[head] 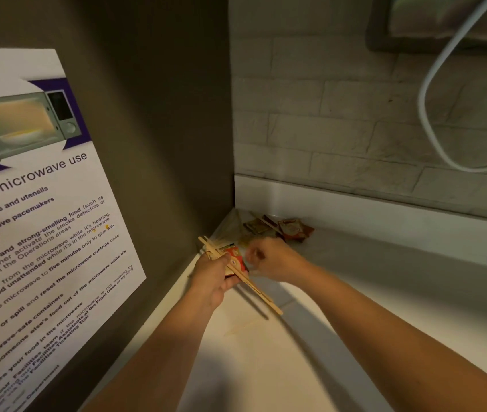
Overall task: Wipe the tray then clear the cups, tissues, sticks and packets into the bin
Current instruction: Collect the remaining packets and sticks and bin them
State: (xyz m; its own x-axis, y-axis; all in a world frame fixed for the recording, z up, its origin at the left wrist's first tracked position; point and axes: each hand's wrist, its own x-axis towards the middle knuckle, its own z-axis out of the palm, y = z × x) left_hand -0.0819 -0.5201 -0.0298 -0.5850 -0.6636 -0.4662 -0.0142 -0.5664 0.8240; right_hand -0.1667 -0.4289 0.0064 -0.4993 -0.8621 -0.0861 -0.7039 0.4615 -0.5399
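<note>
The left hand (211, 278) has its fingers curled round a bundle of wooden sticks (261, 295) & a red packet (236, 260), pressed together against the palm. The sticks cross each other a little, and their long ends stick out toward the right, above the counter (355, 307).

The right hand (272, 258) is just beside the red packet, with the fingers bent inward. It is blurred, so I cannot tell if it pinches something or only reaches.

More packets (284, 230) lie in a small heap in the corner, near the back edge of the counter & behind both hands. One loose stick (243, 326) seems to lie flat on the counter in front of the left hand; it is pale and hard to see. Bin, tray, cups & tissues are not in view.

Handling, as I judge it:
- Sticks: very light, thin, stiff, prob. easy to snap if bent. In a bundle they slide & fan out, so hold them near the middle, w/ the thumb across all of them.
- Packets: light, flat, glossy, so likely slippery. They may contain sauce or powder, so do not squeeze hard. Better to pinch by an edge or corner, or scoop several together.
- The flat stick is hard to lift from the smooth top; slide it to the counter edge or lift one end w/ a fingernail.

A microwave poster (28, 203) hangs on the left side panel, and a white cable (432, 114) hangs by the brick wall.
</note>
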